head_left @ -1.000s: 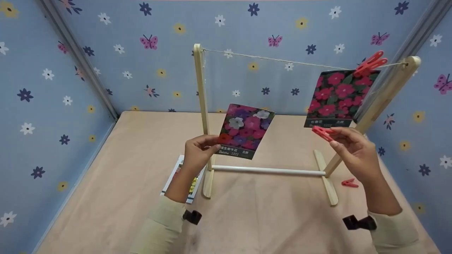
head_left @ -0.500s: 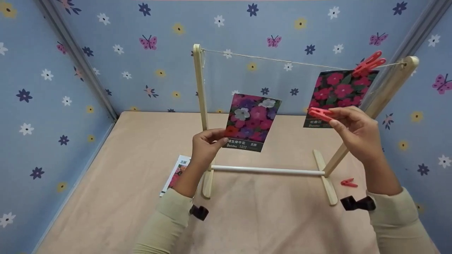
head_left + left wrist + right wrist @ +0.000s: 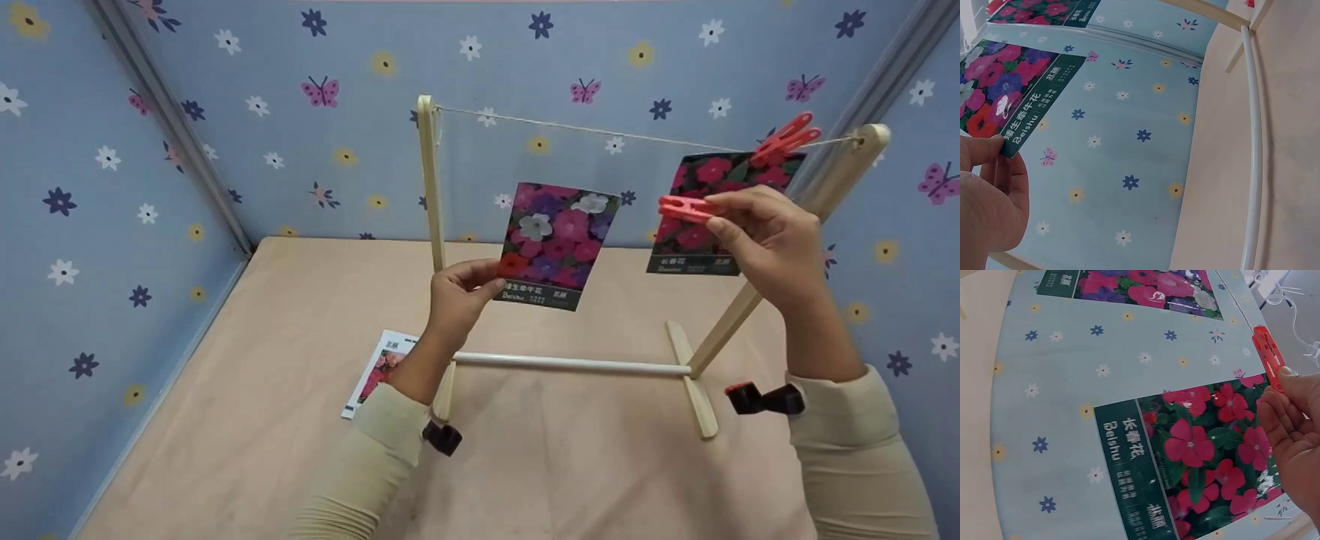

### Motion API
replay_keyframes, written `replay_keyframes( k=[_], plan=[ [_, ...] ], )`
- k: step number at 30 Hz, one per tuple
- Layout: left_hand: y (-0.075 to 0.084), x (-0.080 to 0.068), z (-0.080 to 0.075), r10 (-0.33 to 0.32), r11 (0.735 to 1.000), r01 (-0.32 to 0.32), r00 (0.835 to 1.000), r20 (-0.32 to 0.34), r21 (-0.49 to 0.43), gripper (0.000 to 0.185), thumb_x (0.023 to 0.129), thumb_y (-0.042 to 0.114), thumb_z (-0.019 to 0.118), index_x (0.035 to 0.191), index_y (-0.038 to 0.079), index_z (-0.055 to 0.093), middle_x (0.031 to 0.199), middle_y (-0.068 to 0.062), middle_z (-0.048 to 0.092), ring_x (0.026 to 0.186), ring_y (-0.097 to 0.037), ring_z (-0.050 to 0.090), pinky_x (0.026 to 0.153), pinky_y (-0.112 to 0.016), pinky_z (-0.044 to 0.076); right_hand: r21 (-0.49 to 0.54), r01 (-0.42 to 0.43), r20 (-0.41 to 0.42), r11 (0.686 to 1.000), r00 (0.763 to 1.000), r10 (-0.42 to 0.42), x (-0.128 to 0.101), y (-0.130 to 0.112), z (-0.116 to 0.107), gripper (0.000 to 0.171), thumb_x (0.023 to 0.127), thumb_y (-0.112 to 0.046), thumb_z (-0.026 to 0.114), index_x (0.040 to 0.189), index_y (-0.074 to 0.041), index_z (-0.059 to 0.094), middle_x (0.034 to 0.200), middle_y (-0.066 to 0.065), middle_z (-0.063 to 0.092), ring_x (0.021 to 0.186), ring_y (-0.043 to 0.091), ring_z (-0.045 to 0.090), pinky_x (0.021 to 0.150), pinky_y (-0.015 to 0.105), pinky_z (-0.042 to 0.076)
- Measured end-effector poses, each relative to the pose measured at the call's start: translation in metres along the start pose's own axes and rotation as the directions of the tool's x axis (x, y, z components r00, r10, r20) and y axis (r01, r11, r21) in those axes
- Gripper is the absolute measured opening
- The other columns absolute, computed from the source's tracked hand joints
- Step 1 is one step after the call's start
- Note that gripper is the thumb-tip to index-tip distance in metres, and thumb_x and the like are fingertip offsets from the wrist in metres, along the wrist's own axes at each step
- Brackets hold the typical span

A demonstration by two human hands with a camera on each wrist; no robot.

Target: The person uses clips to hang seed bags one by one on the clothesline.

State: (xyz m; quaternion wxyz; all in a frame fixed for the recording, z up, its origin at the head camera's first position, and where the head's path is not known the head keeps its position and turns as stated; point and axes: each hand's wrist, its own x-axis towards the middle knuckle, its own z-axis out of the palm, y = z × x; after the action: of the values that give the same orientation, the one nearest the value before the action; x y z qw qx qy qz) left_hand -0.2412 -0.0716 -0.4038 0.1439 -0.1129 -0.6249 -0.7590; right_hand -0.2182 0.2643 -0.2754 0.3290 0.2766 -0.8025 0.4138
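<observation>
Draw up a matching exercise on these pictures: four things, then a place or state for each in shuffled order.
1. Mixed-colour flower card
2. All-pink flower card
3. White-edged card
4. Right hand

A. Lying on the table
B. Pinching a red peg
C. Held by the left hand
D. Hanging at the string

Pairs: 1-C, 2-D, 3-A, 4-B.

A pale peach tabletop (image 3: 570,465) carries a two-footed stand of light wood (image 3: 431,187) with a white crossbar (image 3: 570,364) and, near its left foot (image 3: 444,401), a white-bordered rectangular packet (image 3: 379,367) printed with flowers.
</observation>
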Motion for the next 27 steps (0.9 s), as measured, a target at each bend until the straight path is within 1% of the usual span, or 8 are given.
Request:
replay_keyframes(
  k=[4,7,12,16,19,21,23,27],
  plan=[
    [-0.001,0.004,0.006,0.007,1.0,-0.007,1.0,0.015,0.022,0.019,0.08,-0.013,0.072,0.099,-0.011,0.071,0.088,-0.01,0.073,0.074,-0.014,0.061,0.064,-0.021,0.052,-0.039,0.018,-0.008,0.999,1.0,-0.018,0.01,-0.001,-0.002,0.023,0.084,0.016,0.066,0.105,0.009,0.07,0.093,0.002,0.062,0.071,0.007,0.051,0.063,0.011,0.043],
    [0.0,0.007,0.01,-0.001,0.998,0.0,1.0,0.016,0.059,0.019,0.081,-0.01,0.073,0.1,-0.007,0.073,0.089,-0.009,0.073,0.076,-0.015,0.061,0.065,-0.022,0.052,-0.063,0.039,-0.014,0.997,0.999,-0.04,0.019,-0.003,-0.003,0.021,0.085,0.013,0.066,0.104,0.008,0.071,0.091,-0.001,0.061,0.069,0.006,0.049,0.062,0.011,0.042],
    [0.002,0.012,0.014,0.0,0.995,-0.001,1.0,0.017,0.1,0.017,0.083,-0.004,0.073,0.1,-0.002,0.075,0.092,-0.008,0.073,0.079,-0.017,0.061,0.066,-0.023,0.052,-0.103,0.075,-0.027,0.992,0.997,-0.078,0.033,-0.011,-0.004,0.017,0.084,0.012,0.068,0.101,0.008,0.072,0.089,-0.003,0.06,0.071,0.004,0.051,0.066,0.011,0.044],
    [0.001,0.015,0.016,0.004,0.998,-0.006,1.0,0.023,0.058,0.018,0.084,-0.005,0.073,0.102,-0.004,0.074,0.094,-0.01,0.072,0.08,-0.018,0.061,0.067,-0.023,0.052,-0.134,0.091,-0.043,0.987,0.994,-0.097,0.042,-0.022,-0.003,0.015,0.086,0.009,0.067,0.1,0.009,0.072,0.087,-0.003,0.06,0.073,0.002,0.049,0.066,0.011,0.042],
    [-0.001,0.017,0.017,0.011,1.0,-0.011,1.0,0.017,0.027,0.019,0.083,-0.007,0.072,0.102,-0.006,0.073,0.095,-0.01,0.073,0.079,-0.017,0.061,0.067,-0.023,0.052,-0.145,0.101,-0.059,0.984,0.992,-0.111,0.047,-0.027,0.0,0.014,0.086,0.008,0.068,0.099,0.009,0.072,0.086,0.0,0.061,0.073,0.002,0.046,0.064,0.013,0.038],
    [-0.003,0.018,0.018,0.017,1.0,-0.017,1.0,0.014,0.018,0.02,0.082,-0.009,0.072,0.102,-0.006,0.073,0.094,-0.01,0.073,0.078,-0.016,0.061,0.066,-0.023,0.052,-0.146,0.11,-0.069,0.983,0.99,-0.121,0.05,-0.026,0.001,0.013,0.085,0.009,0.069,0.098,0.008,0.073,0.085,0.002,0.061,0.072,0.002,0.045,0.063,0.014,0.037],
    [-0.004,0.019,0.019,0.017,1.0,-0.017,1.0,0.016,0.013,0.02,0.082,-0.009,0.072,0.102,-0.007,0.073,0.093,-0.009,0.073,0.078,-0.016,0.061,0.065,-0.023,0.051,-0.149,0.122,-0.071,0.981,0.988,-0.134,0.053,-0.022,0.0,0.012,0.085,0.007,0.069,0.097,0.008,0.073,0.084,0.0,0.062,0.071,0.002,0.045,0.062,0.014,0.037],
    [-0.004,0.021,0.02,0.009,1.0,-0.009,1.0,0.024,0.022,0.018,0.083,-0.008,0.071,0.101,-0.005,0.073,0.093,-0.009,0.072,0.078,-0.016,0.061,0.066,-0.023,0.052,-0.182,0.159,-0.038,0.97,0.985,-0.169,0.059,-0.014,-0.004,0.013,0.089,-0.001,0.069,0.099,0.006,0.074,0.085,-0.001,0.063,0.071,0.002,0.047,0.063,0.014,0.039]
  ],
)
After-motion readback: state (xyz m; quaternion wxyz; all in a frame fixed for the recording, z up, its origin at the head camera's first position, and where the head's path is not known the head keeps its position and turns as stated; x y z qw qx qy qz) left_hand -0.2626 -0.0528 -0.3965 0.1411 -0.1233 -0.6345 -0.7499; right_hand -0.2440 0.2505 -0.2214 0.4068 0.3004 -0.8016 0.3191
